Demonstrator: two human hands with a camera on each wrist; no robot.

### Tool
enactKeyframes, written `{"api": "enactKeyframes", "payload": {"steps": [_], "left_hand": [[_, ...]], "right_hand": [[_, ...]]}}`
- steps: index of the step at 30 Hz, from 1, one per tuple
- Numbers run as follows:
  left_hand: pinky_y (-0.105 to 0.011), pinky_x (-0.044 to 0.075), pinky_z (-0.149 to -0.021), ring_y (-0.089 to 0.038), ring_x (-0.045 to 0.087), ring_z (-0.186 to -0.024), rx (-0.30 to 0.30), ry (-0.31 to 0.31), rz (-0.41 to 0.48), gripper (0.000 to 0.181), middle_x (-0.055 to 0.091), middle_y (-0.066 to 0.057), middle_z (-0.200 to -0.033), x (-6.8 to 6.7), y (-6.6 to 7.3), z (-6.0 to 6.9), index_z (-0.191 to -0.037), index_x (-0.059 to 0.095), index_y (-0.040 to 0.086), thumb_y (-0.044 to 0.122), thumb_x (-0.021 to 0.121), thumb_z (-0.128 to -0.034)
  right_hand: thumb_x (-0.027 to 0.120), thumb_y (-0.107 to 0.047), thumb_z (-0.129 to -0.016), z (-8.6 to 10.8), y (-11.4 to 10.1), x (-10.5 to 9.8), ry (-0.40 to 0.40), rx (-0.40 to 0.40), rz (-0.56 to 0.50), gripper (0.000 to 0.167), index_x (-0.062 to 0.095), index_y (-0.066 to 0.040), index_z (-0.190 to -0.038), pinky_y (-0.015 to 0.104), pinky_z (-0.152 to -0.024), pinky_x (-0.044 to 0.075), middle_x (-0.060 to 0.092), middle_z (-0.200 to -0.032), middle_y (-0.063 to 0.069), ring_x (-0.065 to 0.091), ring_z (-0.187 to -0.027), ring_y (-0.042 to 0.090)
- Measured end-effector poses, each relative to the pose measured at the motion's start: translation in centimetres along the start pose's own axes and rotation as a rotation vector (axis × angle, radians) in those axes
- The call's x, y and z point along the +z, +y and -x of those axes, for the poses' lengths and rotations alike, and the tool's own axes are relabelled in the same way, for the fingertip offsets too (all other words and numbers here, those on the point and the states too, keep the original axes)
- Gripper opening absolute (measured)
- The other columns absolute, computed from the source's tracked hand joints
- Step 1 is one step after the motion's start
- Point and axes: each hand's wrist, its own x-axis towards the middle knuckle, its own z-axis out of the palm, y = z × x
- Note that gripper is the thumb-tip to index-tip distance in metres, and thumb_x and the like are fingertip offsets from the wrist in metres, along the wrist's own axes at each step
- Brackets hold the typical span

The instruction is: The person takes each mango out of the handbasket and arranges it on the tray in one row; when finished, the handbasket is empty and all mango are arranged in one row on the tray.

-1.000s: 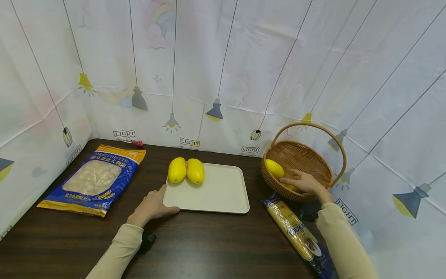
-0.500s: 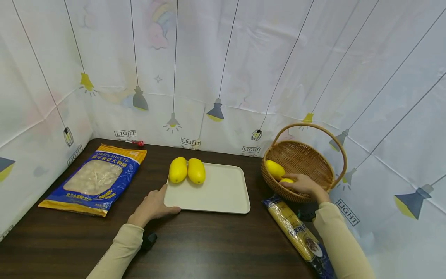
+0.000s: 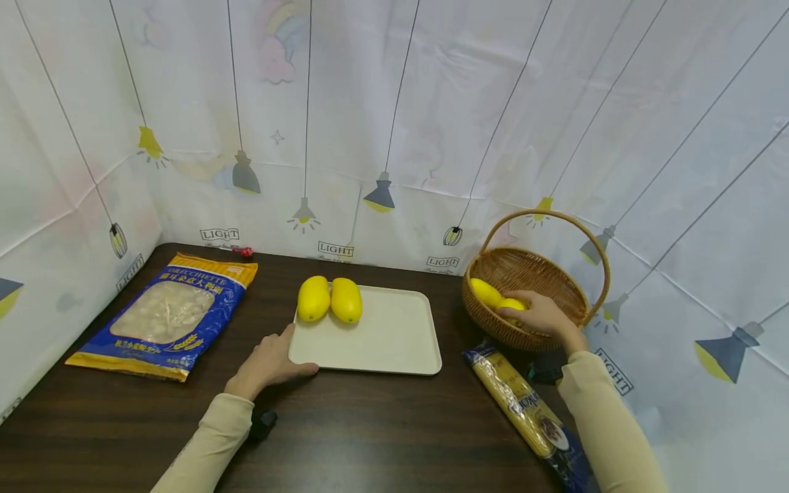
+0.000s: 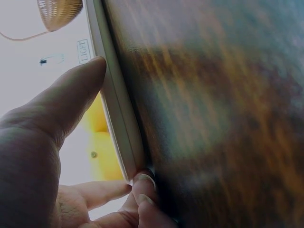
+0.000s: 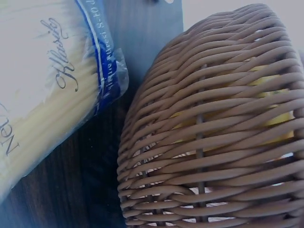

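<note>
Altogether, four yellow fruits were in sight, in two pairs. On the tray (image 3: pixel 382 335), of which there was one, lay the left fruit (image 3: pixel 314 299) and the right fruit (image 3: pixel 346 300), side by side at its far left corner. In the single basket (image 3: pixel 539 274) were the rear fruit (image 3: pixel 485 293) and the front fruit (image 3: pixel 514 305), close together at its left side. Pasta packages were two: one blue and yellow orecchiette bag (image 3: pixel 166 315) at the left of the table (image 3: pixel 370 438), and one long packet (image 3: pixel 524 411) lying slantwise before the basket.

All the fruits were oval, smooth and bright yellow. The tray was cream-white with rounded corners, and the basket was of brown wicker, with one tall arched handle.

The right hand (image 3: pixel 542 320) reached down into the basket, its fingers bent over the front fruit and holding it. The left hand (image 3: pixel 268 363) held the tray at the near left corner, the thumb pressed on the front edge and the other fingers at the left side.
</note>
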Motion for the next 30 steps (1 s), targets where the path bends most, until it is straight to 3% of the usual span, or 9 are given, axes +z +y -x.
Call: {"api": "enactKeyframes", "payload": {"steps": [4,6,12,18,25,30], "left_hand": [[-0.060,0.049,-0.100,-0.043,0.060,-0.114,-0.002,0.001,-0.003,0.104,0.057,-0.034,-0.131,0.0,-0.1,0.0,-0.154,0.030,0.000,0.055,0.078,-0.0790],[-0.060,0.048,-0.099,-0.044,0.060,-0.114,-0.001,0.000,-0.001,0.105,0.057,-0.034,-0.131,-0.1,0.0,0.1,-0.154,0.029,0.000,0.054,0.078,-0.0790],[-0.060,0.048,-0.100,-0.044,0.059,-0.115,-0.003,-0.002,0.002,0.105,0.056,-0.034,-0.132,-0.1,0.0,0.1,-0.154,0.029,0.000,0.055,0.078,-0.0791],[-0.060,0.048,-0.101,-0.044,0.059,-0.116,-0.009,-0.005,0.002,0.105,0.055,-0.034,-0.134,0.0,-0.1,-0.1,-0.155,0.028,0.000,0.054,0.078,-0.0796],[-0.061,0.047,-0.101,-0.045,0.059,-0.117,-0.007,-0.011,-0.004,0.107,0.054,-0.035,-0.134,0.0,-0.1,-0.2,-0.155,0.028,-0.001,0.056,0.077,-0.0795],[-0.059,0.050,-0.097,-0.043,0.061,-0.113,0.010,0.005,-0.003,0.105,0.058,-0.034,-0.130,-0.1,0.0,0.0,-0.154,0.030,-0.001,0.054,0.079,-0.0787]], "right_hand": [[0.062,-0.053,-0.095,-0.2,-0.2,-0.3,0.084,-0.007,-0.016,0.065,0.055,-0.009,-0.143,0.040,-0.082,0.047,0.060,-0.139,0.022,0.058,-0.113,0.037],[0.062,-0.052,-0.095,-0.1,-0.4,-0.5,0.119,-0.009,-0.034,0.064,0.055,-0.010,-0.143,0.037,-0.079,0.044,0.059,-0.139,0.021,0.057,-0.111,0.035],[0.061,-0.053,-0.095,0.0,-1.2,-0.8,0.215,0.004,-0.075,0.066,0.052,-0.009,-0.145,0.047,-0.089,0.045,0.052,-0.144,0.022,0.051,-0.123,0.039],[0.061,-0.054,-0.095,-0.2,-3.0,-1.3,0.292,-0.001,-0.137,0.069,0.050,-0.010,-0.146,0.051,-0.093,0.046,0.050,-0.147,0.021,0.050,-0.126,0.039],[0.062,-0.053,-0.095,-1.0,-5.7,-1.5,0.312,-0.037,-0.168,0.068,0.049,-0.011,-0.147,0.049,-0.092,0.045,0.049,-0.149,0.018,0.051,-0.124,0.037],[0.063,-0.050,-0.095,-1.5,-7.9,-1.4,0.306,-0.066,-0.248,0.067,0.048,-0.013,-0.149,0.052,-0.097,0.045,0.044,-0.155,0.016,0.048,-0.128,0.037]]}}
